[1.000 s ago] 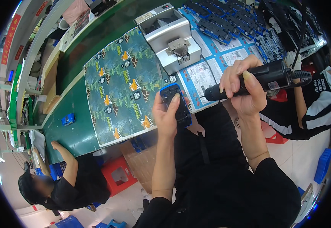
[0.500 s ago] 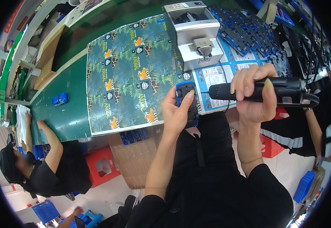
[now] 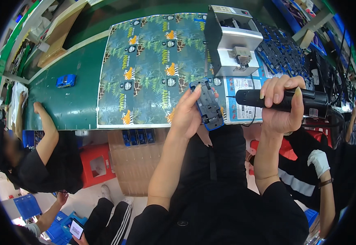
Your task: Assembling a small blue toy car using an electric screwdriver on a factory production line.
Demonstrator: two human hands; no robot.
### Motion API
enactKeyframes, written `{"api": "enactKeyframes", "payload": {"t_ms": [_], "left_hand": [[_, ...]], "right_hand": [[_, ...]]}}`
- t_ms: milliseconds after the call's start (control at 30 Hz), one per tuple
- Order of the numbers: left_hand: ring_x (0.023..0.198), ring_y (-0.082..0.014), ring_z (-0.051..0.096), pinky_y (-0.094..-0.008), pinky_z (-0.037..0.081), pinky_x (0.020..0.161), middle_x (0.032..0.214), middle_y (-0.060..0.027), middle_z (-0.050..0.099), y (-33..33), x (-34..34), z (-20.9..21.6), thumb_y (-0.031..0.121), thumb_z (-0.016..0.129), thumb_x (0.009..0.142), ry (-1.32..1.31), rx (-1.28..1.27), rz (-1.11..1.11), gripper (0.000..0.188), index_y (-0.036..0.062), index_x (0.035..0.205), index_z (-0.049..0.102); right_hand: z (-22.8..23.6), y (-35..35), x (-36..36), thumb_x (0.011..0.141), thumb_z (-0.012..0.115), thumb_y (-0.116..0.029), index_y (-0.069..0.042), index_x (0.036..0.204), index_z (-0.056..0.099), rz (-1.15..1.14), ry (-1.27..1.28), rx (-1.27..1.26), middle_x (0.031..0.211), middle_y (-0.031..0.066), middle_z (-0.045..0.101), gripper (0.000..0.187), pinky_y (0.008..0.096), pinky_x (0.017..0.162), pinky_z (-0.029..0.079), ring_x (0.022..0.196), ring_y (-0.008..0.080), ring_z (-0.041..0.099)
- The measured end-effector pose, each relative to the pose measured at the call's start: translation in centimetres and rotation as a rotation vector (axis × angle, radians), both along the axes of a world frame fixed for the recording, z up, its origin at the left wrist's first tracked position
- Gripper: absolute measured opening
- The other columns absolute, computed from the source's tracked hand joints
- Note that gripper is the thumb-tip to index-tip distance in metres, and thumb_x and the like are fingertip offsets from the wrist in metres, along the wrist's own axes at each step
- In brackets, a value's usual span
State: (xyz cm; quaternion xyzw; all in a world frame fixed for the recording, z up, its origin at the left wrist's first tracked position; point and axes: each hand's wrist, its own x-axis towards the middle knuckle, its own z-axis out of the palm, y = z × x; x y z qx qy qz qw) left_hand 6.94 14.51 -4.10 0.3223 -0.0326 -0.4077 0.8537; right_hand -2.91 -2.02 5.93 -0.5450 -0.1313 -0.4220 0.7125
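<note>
In my left hand (image 3: 188, 111) is a blue toy car (image 3: 209, 104), its black underside turned up and my thumb lying on one end. My right hand (image 3: 282, 102) is wrapped round a black electric screwdriver (image 3: 259, 99), held level with its thin bit pointing left at the car. A small gap separates the bit's tip from the car. Just beyond both hands stands a grey metal screw feeder (image 3: 237, 55) on the bench.
A printed animal-pattern sheet (image 3: 145, 69) covers the green bench (image 3: 82, 108). Several blue toy cars (image 3: 282, 51) lie heaped at the far right, and one blue car (image 3: 65, 81) sits far left. Co-workers sit on both sides. A cardboard box (image 3: 133, 167) holding cars stands below the bench edge.
The car has turned in my left hand, its lower end swinging right. The screwdriver's bit is now clear of the car. My view has shifted, and a gloved hand shows at right.
</note>
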Motion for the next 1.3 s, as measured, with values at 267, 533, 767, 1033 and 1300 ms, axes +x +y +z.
{"api": "enactKeyframes", "payload": {"t_ms": [267, 533, 767, 1033, 1300], "left_hand": [[0.106, -0.0246, 0.061, -0.046, 0.051, 0.093, 0.113, -0.0132, 0.062, 0.7, 0.2, 0.4, 0.034, 0.044, 0.104, 0.132, -0.15, -0.03, 0.038, 0.0033, 0.124, 0.052], [0.093, -0.015, 0.064, -0.0303, 0.052, 0.082, 0.106, -0.0069, 0.064, 0.7, -1.0, 0.7, 0.006, 0.07, 0.086, -0.538, 0.34, 0.279, 0.041, 0.001, 0.121, 0.05], [0.086, -0.0166, 0.068, -0.0295, 0.052, 0.077, 0.097, -0.0137, 0.07, 1.1, -2.0, 0.5, 0.0, 0.069, 0.078, -0.689, 0.429, 0.369, 0.039, -0.003, 0.115, 0.056], [0.089, -0.0128, 0.065, -0.0277, 0.053, 0.077, 0.098, -0.0064, 0.065, 1.3, -1.1, -0.1, -0.004, 0.067, 0.082, -0.521, 0.333, 0.266, 0.033, -0.0007, 0.113, 0.057], [0.092, -0.0253, 0.069, -0.0381, 0.061, 0.071, 0.112, -0.0161, 0.066, 2.8, 0.3, 0.4, 0.007, 0.068, 0.088, -0.119, 0.096, 0.121, 0.033, -0.0009, 0.118, 0.056]], "right_hand": [[0.0, 0.5, 0.6, 0.094, 0.053, -0.025, -0.003, 0.099, 0.052, 0.052, -0.015, 0.012, 0.068, 0.0066, 0.05, 0.022, 0.0331, 0.061, 0.046, 0.054, 0.0157, 0.049], [0.0, 2.2, 1.1, 0.095, 0.051, -0.023, -0.004, 0.096, 0.053, 0.045, 0.021, 0.035, 0.066, 0.0058, 0.048, 0.02, 0.0324, 0.06, 0.045, 0.053, 0.0153, 0.048], [-0.3, 3.2, 1.2, 0.095, 0.052, -0.023, -0.004, 0.095, 0.053, 0.049, 0.043, 0.046, 0.065, 0.0056, 0.048, 0.019, 0.0327, 0.06, 0.045, 0.053, 0.0153, 0.048], [-0.1, 3.4, 0.9, 0.095, 0.052, -0.023, -0.004, 0.095, 0.053, 0.031, 0.04, 0.041, 0.066, 0.0066, 0.05, 0.019, 0.0324, 0.059, 0.045, 0.052, 0.0157, 0.049], [-0.1, 3.1, 0.6, 0.095, 0.052, -0.019, -0.004, 0.096, 0.054, 0.037, 0.018, 0.048, 0.066, 0.0071, 0.051, 0.016, 0.0334, 0.059, 0.046, 0.053, 0.0161, 0.05]]}}
